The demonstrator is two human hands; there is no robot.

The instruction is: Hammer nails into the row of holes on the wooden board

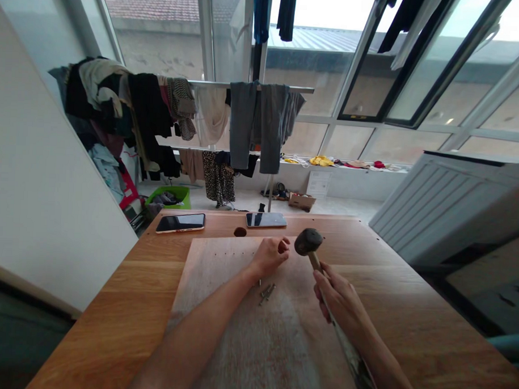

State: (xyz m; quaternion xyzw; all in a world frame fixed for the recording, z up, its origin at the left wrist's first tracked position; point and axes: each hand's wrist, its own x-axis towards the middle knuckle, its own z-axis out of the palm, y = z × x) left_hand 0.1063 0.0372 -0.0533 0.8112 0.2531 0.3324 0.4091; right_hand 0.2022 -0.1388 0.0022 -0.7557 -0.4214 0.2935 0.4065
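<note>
Wooden table [123, 303] carries a pale board [254, 347]. On it lie metal fasteners [267, 292]; over its right side, the right hand [339, 292] is closed around a hammer [308, 242]. Over the board's far part, the left hand [270, 256] is half curled; its content I cannot tell. Beyond the board lie two phones [181, 222].

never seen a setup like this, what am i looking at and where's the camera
There's no machine here: these are a person's two bare hands. The single picture comes from a camera worn on their head, looking forward and down. A pale board lies on a wooden table, with small metal fasteners on it and two phones beyond. The right hand grips a dark-headed mallet. The left hand is curled; whether it holds anything is unclear.
</note>
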